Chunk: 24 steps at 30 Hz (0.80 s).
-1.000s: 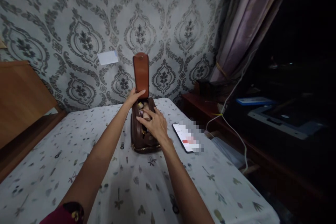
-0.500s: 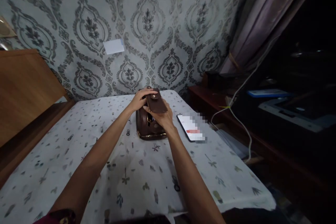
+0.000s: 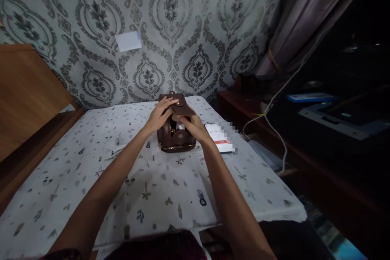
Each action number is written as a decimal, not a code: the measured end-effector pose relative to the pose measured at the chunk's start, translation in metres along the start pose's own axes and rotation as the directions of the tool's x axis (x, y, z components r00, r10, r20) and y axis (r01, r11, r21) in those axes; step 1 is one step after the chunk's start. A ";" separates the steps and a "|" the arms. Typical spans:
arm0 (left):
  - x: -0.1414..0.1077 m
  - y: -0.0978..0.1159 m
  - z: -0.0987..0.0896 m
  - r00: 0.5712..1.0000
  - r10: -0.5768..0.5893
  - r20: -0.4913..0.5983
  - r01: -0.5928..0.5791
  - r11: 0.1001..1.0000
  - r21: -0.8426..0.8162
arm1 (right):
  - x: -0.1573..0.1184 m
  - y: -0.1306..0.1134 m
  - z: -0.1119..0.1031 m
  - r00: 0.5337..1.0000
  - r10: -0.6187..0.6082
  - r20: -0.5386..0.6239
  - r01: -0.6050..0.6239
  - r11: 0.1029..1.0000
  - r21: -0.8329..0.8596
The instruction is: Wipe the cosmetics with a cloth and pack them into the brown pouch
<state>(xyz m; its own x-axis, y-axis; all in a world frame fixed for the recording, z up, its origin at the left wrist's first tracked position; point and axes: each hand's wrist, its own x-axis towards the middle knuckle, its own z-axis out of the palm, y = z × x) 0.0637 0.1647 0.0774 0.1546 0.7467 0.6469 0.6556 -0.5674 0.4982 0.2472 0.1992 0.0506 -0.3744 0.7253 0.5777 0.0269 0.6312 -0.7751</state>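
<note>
A dark brown handbag (image 3: 177, 142) stands on the cloth-covered table, its gold-zipped front facing me. The bag's flap (image 3: 183, 109) is raised, and below it the dark opening shows a pale pinkish item (image 3: 180, 126) too unclear to name. My left hand (image 3: 160, 114) grips the flap from the left, fingers across its top by the metal clasp. At the right side, my right hand (image 3: 195, 125) holds the flap's edge, thumb reaching beneath it; its other fingers are partly hidden.
A lit phone (image 3: 219, 140) lies right of the bag on the patterned tablecloth (image 3: 164, 199). A white cable (image 3: 284, 150) hangs along the dark furniture at right. The patterned wall (image 3: 170, 48) rises behind the table, and a wooden panel (image 3: 30, 93) stands at left.
The flap has tipped up and back, exposing more of the opening and the pinkish item inside. My right hand has shifted slightly to the right. The view has tilted a little.
</note>
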 end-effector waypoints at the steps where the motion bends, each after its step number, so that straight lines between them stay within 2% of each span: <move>1: 0.000 0.001 0.001 1.000 0.001 -0.001 -0.001 1.000 0.000 | -0.005 -0.001 -0.003 1.000 -0.005 0.012 0.004 1.000 0.011; 7: -0.001 0.003 0.003 1.000 0.012 -0.010 -0.012 1.000 -0.012 | -0.034 -0.002 -0.011 0.998 0.047 0.034 -0.048 0.999 0.014; 11: -0.005 0.002 0.005 1.000 0.014 -0.021 -0.014 1.000 0.009 | -0.034 0.003 -0.002 0.999 0.035 -0.038 -0.036 0.999 -0.026; 17: -0.019 0.012 0.003 0.996 0.085 0.008 -0.086 0.992 0.092 | -0.034 0.010 0.011 0.984 0.010 -0.180 -0.016 0.999 -0.034; 20: -0.026 0.019 0.001 0.995 0.103 0.018 -0.104 0.989 0.106 | -0.037 0.010 0.013 0.978 -0.020 -0.205 0.015 1.000 -0.023; 24: -0.035 0.028 0.001 0.990 0.113 0.084 -0.126 0.978 0.164 | -0.039 0.006 0.013 0.979 -0.010 -0.206 0.006 1.000 -0.017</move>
<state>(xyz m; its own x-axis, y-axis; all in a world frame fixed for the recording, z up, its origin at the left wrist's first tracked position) 0.0774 0.1233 0.0683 0.2896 0.7044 0.6480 0.7433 -0.5921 0.3115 0.2497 0.1709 0.0198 -0.1760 0.7602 0.6254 0.0398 0.6402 -0.7671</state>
